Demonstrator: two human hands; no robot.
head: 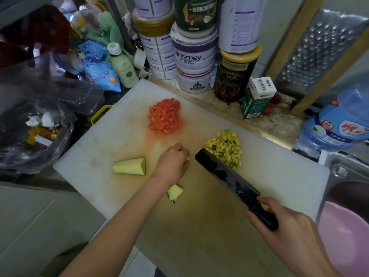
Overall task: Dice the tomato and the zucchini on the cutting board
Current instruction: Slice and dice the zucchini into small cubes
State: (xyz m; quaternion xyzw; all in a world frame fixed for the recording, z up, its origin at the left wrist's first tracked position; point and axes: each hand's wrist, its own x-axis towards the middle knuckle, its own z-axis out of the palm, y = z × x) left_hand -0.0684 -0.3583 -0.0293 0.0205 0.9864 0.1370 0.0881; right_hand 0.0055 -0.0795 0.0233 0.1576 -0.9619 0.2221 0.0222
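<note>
A white cutting board (95, 148) fills the middle of the view. A heap of diced tomato (164, 116) lies at its far side, and a heap of diced zucchini (225, 147) lies to the right. My left hand (172, 161) curls over a small zucchini piece (187, 158), mostly hidden beneath it. My right hand (287, 222) grips the handle of a dark cleaver (227, 174), whose blade tip lies beside the zucchini heap. A large zucchini wedge (129, 166) lies left of my left hand. A smaller chunk (175, 193) sits by my left wrist.
Stacked tins (191, 62) and a green box (256, 98) stand behind the board. A bottle (122, 64) and a bag of scraps (34, 134) are at the left. At the right are a water jug (339, 124), a sink (343, 176) and a pink bowl (347, 246).
</note>
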